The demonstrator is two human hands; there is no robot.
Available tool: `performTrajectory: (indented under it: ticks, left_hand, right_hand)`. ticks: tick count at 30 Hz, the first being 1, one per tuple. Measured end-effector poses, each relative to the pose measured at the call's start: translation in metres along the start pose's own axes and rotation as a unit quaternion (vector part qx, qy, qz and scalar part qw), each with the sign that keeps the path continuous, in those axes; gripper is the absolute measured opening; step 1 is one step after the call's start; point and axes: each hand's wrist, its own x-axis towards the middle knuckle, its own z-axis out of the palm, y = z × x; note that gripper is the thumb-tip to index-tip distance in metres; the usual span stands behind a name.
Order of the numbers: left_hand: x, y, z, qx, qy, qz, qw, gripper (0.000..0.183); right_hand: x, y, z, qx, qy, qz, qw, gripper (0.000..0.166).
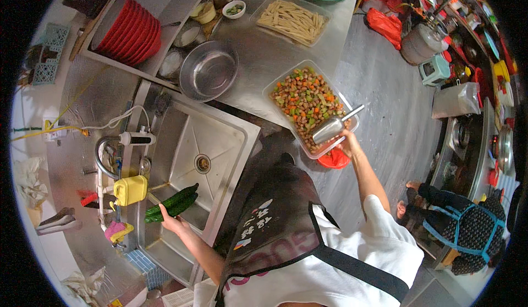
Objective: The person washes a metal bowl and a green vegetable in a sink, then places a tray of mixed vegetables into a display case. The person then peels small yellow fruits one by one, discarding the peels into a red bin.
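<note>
My left hand (175, 223) is closed around dark green cucumbers (177, 204), holding them over the divider between the steel sink's basins (218, 133). With my right hand (350, 144) I grip the near right edge of a clear plastic container (270, 86). Peanuts with diced carrot and green vegetable (303, 100) fill most of it. A metal scoop (330, 130) lies on the mix, its handle sticking out past the rim near my fingers. The container overlaps the steel counter's edge; whether it rests there cannot be told.
On the steel counter (255, 67) stand a steel bowl (209, 72) and a tray of pale cut strips (291, 21). Red stacked baskets (128, 34) are at upper left. A yellow jug (131, 190) hangs by the faucet. Another person (466, 228) is at right, near a gas cylinder (420, 45).
</note>
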Motion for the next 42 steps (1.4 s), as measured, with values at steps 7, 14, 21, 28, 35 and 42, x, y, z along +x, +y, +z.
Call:
performTrajectory:
  ticks: [7, 14, 21, 28, 35, 42]
  left_hand:
    - [0.002, 0.020, 0.018, 0.009, -0.054, 0.022, 0.998, 0.041]
    - [0.024, 0.004, 0.061, 0.005, -0.192, 0.109, 0.975, 0.045]
    - [0.054, -0.024, 0.151, 0.151, -0.283, 0.200, 0.926, 0.052]
    - [0.029, -0.016, 0.231, 0.240, -0.239, 0.171, 0.925, 0.080]
    - [-0.001, -0.023, 0.342, 0.213, -0.224, 0.178, 0.934, 0.062]
    - [-0.045, -0.045, 0.429, 0.056, -0.564, 0.125, 0.814, 0.045]
  right_hand:
    - [-0.047, 0.072, 0.026, 0.166, 0.036, -0.096, 0.981, 0.013]
    - [-0.073, 0.127, 0.015, 0.300, 0.060, -0.198, 0.931, 0.008]
    - [-0.053, 0.147, 0.029, 0.359, 0.165, -0.242, 0.886, 0.012]
    - [-0.061, 0.135, 0.033, 0.304, 0.168, -0.241, 0.907, 0.019]
    - [-0.058, 0.129, 0.045, 0.279, 0.221, -0.281, 0.892, 0.030]
    - [-0.038, 0.140, 0.062, 0.322, 0.259, -0.306, 0.858, 0.031]
